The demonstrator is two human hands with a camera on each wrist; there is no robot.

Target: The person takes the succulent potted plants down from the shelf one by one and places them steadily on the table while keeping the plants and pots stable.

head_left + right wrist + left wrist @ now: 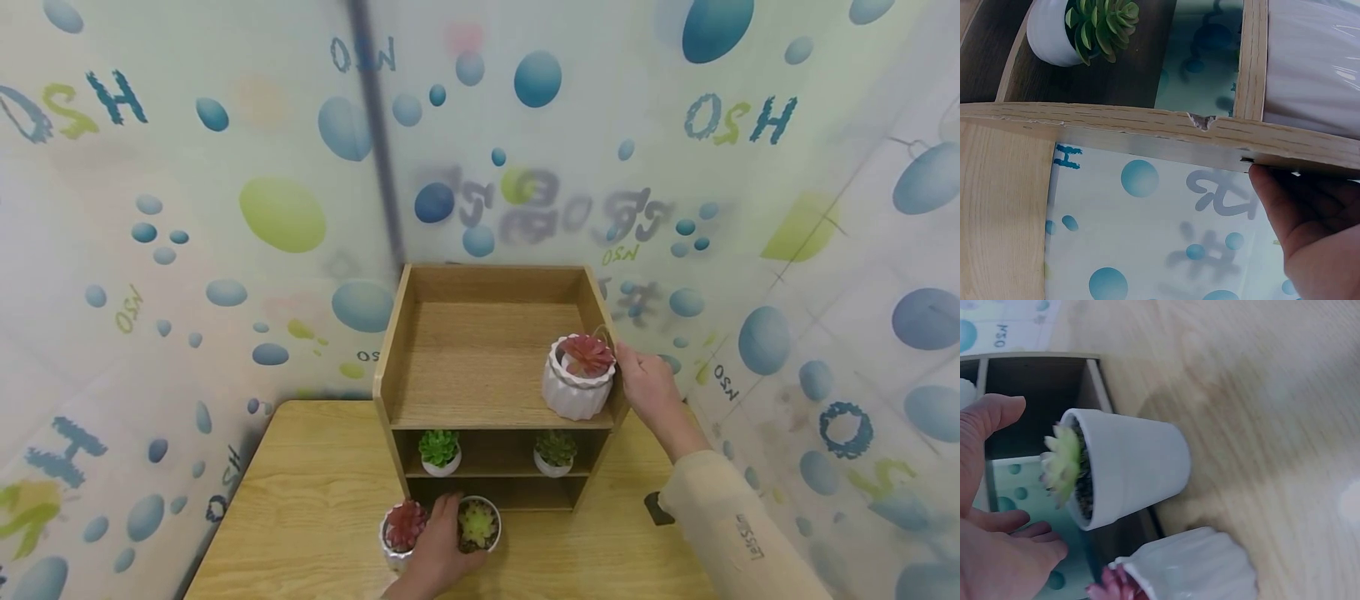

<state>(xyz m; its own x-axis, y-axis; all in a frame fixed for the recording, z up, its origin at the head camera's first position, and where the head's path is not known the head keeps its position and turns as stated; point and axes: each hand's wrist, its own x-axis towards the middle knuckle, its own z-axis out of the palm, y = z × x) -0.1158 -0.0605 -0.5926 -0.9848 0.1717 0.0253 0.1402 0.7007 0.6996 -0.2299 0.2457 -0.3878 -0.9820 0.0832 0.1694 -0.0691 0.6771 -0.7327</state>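
Beside a small white pot with a yellow-green succulent (478,523), my left hand (441,546) has its thumb and fingers spread; the left wrist view shows a gap between them and the pot (1135,465). Just left of that hand stands a ribbed white pot with a red succulent (405,527). My right hand (651,392) rests against the outer face of the wooden shelf's right side panel (1147,122), partly hidden behind it in the right wrist view. On the shelf's top, near this hand, sits another ribbed white pot with a red succulent (577,387).
The wooden shelf (472,350) stands on a wooden table (300,492) near a patterned wall covering. Two small potted green succulents sit on its middle level, one left (441,454), one right (555,454). A small dark object (658,508) lies near the right sleeve.
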